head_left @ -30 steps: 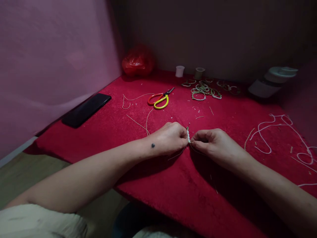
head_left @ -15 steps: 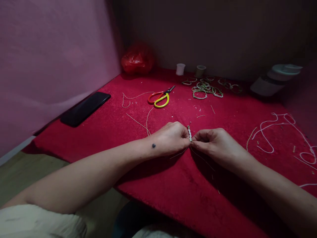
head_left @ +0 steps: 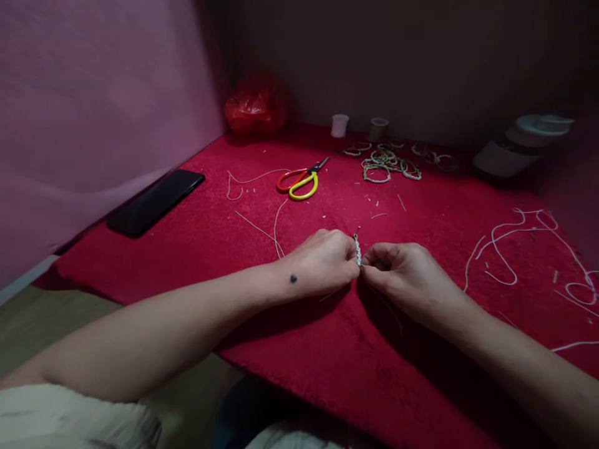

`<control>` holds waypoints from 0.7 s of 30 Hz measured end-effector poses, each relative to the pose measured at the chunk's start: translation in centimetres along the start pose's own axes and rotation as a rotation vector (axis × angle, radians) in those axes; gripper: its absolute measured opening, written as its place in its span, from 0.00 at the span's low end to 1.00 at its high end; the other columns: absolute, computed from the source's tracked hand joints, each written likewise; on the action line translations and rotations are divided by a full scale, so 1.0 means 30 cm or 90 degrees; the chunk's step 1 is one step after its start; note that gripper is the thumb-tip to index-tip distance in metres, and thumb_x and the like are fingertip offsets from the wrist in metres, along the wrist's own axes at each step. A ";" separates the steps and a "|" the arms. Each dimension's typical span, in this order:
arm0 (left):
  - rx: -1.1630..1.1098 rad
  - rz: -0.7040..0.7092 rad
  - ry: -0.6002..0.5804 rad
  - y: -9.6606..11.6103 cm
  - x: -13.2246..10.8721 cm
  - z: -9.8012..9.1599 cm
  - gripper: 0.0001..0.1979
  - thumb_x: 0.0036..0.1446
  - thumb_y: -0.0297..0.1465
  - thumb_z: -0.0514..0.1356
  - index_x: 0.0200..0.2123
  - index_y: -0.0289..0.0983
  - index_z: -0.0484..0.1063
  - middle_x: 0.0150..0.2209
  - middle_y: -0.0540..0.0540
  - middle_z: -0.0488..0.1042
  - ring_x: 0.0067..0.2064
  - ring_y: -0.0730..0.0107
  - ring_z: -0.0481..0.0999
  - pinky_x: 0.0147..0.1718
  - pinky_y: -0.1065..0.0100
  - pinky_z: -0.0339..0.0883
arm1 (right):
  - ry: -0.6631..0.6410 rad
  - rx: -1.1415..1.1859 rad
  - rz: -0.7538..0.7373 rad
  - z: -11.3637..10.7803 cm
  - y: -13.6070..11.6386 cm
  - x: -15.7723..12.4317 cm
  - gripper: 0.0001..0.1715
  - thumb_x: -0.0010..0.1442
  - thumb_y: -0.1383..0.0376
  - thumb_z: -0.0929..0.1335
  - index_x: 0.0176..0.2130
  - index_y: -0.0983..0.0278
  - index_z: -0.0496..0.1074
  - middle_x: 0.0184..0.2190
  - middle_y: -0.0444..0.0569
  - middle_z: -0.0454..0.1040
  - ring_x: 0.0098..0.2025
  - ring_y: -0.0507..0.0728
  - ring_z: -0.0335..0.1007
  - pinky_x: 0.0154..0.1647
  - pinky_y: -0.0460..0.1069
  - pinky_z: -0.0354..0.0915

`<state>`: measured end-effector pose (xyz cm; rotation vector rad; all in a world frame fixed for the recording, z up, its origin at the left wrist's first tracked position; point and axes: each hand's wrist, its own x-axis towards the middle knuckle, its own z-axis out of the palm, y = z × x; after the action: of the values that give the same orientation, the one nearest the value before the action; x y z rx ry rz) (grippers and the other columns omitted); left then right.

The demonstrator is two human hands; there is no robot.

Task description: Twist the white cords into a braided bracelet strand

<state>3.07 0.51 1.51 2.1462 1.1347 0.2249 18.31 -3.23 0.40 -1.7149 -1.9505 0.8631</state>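
Note:
A short braided white-and-green cord (head_left: 358,251) runs between my hands, its top loop at a small pin in the red cloth. My left hand (head_left: 327,259) is closed, its thumb and fingers pinched on the cord's lower left side. From the right, my right hand (head_left: 405,268) pinches at the cord's lower end with thumb and forefinger; thin loose strands trail below. The exact grip at the fingertips is too small to make out.
Scissors (head_left: 304,181) with red and yellow handles lie behind my left hand. Beyond are knotted bracelets (head_left: 377,173), two spools (head_left: 339,125), a red bag (head_left: 256,107) and a lidded bottle (head_left: 508,153). A black phone (head_left: 156,202) lies left, white cord (head_left: 508,234) right.
The view has shifted slightly. Both hands stay at the braided cord, and my right fingertips have moved a little at its lower end.

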 end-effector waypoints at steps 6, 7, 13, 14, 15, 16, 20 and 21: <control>0.034 -0.003 -0.015 0.014 -0.006 -0.008 0.06 0.44 0.26 0.52 0.22 0.35 0.69 0.18 0.51 0.62 0.22 0.76 0.57 0.23 0.71 0.49 | -0.015 -0.035 0.001 -0.009 -0.009 0.003 0.07 0.47 0.69 0.62 0.20 0.65 0.67 0.15 0.42 0.62 0.19 0.48 0.55 0.20 0.44 0.50; 0.037 -0.001 -0.018 0.015 -0.007 -0.009 0.06 0.44 0.26 0.52 0.22 0.35 0.69 0.18 0.51 0.61 0.22 0.76 0.57 0.23 0.71 0.49 | -0.019 -0.037 0.005 -0.010 -0.012 0.003 0.07 0.47 0.70 0.62 0.21 0.65 0.67 0.15 0.42 0.63 0.19 0.48 0.55 0.20 0.44 0.50; 0.043 0.017 -0.031 0.011 -0.010 -0.013 0.05 0.43 0.27 0.52 0.21 0.36 0.67 0.17 0.52 0.59 0.21 0.77 0.55 0.22 0.71 0.47 | -0.024 -0.055 0.010 -0.015 -0.017 0.001 0.07 0.46 0.71 0.62 0.22 0.65 0.68 0.16 0.42 0.65 0.19 0.49 0.57 0.20 0.44 0.51; 0.044 0.019 -0.032 0.011 -0.010 -0.014 0.05 0.43 0.27 0.52 0.21 0.36 0.67 0.17 0.52 0.59 0.21 0.77 0.55 0.22 0.71 0.46 | -0.024 -0.057 0.005 -0.015 -0.017 0.000 0.07 0.47 0.71 0.62 0.22 0.65 0.68 0.16 0.42 0.65 0.20 0.49 0.57 0.20 0.44 0.51; 0.047 0.021 -0.032 0.011 -0.010 -0.015 0.05 0.43 0.27 0.52 0.21 0.36 0.67 0.17 0.52 0.59 0.21 0.77 0.55 0.22 0.71 0.46 | -0.023 -0.056 -0.001 -0.015 -0.017 0.000 0.07 0.47 0.70 0.62 0.22 0.65 0.69 0.16 0.42 0.66 0.20 0.49 0.58 0.20 0.44 0.51; 0.049 0.022 -0.031 0.011 -0.010 -0.016 0.05 0.43 0.27 0.52 0.21 0.36 0.67 0.17 0.51 0.59 0.21 0.77 0.55 0.22 0.70 0.46 | -0.021 -0.056 -0.005 -0.015 -0.016 -0.001 0.07 0.47 0.70 0.62 0.23 0.65 0.69 0.16 0.42 0.66 0.20 0.49 0.58 0.20 0.44 0.52; 0.055 0.022 -0.030 0.010 -0.009 -0.017 0.06 0.42 0.27 0.52 0.22 0.36 0.68 0.17 0.51 0.60 0.21 0.76 0.55 0.23 0.70 0.47 | -0.014 -0.054 -0.020 -0.014 -0.016 -0.002 0.08 0.47 0.71 0.61 0.23 0.65 0.69 0.17 0.42 0.66 0.20 0.49 0.59 0.21 0.44 0.52; 0.053 0.023 -0.029 0.009 -0.009 -0.016 0.06 0.42 0.27 0.52 0.22 0.36 0.69 0.17 0.51 0.60 0.21 0.76 0.55 0.23 0.70 0.47 | -0.011 -0.054 -0.026 -0.014 -0.015 -0.002 0.08 0.47 0.71 0.61 0.23 0.65 0.69 0.17 0.42 0.67 0.20 0.49 0.59 0.21 0.44 0.53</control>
<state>2.88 0.43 2.09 2.2354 1.0979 0.1468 18.26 -3.25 1.04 -1.7122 -2.0538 0.7949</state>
